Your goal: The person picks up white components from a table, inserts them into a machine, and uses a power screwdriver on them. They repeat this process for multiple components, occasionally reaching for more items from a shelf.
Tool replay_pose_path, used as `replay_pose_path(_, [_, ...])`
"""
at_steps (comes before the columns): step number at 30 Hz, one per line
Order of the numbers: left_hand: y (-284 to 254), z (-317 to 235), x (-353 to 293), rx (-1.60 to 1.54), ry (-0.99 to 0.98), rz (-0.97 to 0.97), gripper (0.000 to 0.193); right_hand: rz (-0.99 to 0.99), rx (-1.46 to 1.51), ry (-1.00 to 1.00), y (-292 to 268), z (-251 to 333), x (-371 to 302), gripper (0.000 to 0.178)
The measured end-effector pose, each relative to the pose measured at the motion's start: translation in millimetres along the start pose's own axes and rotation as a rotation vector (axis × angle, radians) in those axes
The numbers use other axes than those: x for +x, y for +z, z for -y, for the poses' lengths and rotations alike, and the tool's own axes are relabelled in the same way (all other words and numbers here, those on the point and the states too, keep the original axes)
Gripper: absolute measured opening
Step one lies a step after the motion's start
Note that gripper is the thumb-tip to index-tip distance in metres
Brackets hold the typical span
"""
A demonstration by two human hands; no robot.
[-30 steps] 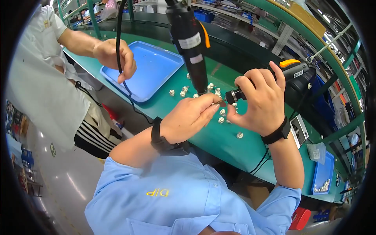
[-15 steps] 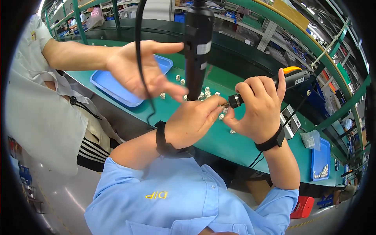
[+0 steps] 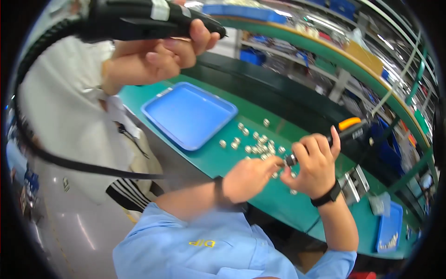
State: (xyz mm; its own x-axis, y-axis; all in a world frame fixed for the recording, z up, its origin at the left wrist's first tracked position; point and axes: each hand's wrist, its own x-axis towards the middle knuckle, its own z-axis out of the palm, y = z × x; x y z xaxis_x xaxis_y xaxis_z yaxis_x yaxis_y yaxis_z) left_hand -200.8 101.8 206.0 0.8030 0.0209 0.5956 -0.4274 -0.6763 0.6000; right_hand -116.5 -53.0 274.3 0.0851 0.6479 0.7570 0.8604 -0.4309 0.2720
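Note:
My right hand [image 3: 315, 165] is wrapped round a black electric screwdriver [image 3: 344, 135] with an orange patch, its chuck end pointing left. At that end my left hand [image 3: 248, 180] pinches with thumb and forefinger; whatever is between the fingertips is too small and blurred to name. Just beyond my hands, several small whitish cylindrical parts [image 3: 262, 148] lie scattered on the green bench top [image 3: 204, 167]. Both of my wrists carry black bands.
At the left a co-worker's hand [image 3: 162, 58] grips a black corded tool [image 3: 139, 21]; its cable [image 3: 69, 160] loops in front of me. A blue tray [image 3: 188, 116] lies beyond. At the right are a smaller blue tray [image 3: 389, 228] with parts and a white box [image 3: 355, 183].
The co-worker's hand, open before, now grips the black tool, which has swung from upright at the centre to the upper left. My view has shifted; my hands keep their hold.

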Motion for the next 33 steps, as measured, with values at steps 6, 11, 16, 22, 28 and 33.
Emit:
replay_pose_path(6, [10, -10, -4, -0.08, -0.145, 0.123, 0.013, 0.044, 0.003, -0.01, -3, -6, -22, 0.029])
replay_pose_path(11, [36, -2, -10, -0.163, -0.187, 0.273, 0.012, 0.038, 0.04, -0.088, -20, -11, -48, 0.031])
replay_pose_path(16, [70, 11, -15, -0.197, 0.027, 0.444, 0.014, -0.322, -0.186, 0.008, -51, -28, -96, 0.042])
replay_pose_path(22, [111, 15, -31, -0.18, 0.247, 0.61, 0.017, -0.531, 0.089, 0.577, -65, -42, -121, 0.076])
replay_pose_path(28, [76, 3, -38, -0.006, 0.529, 0.108, 0.026, -0.364, 0.599, 0.823, -62, -40, -125, 0.083])
replay_pose_path(33, [4, 10, -56, 0.497, 0.337, -0.541, 0.038, -0.551, 0.439, 0.812, -81, -49, -130, 0.08])
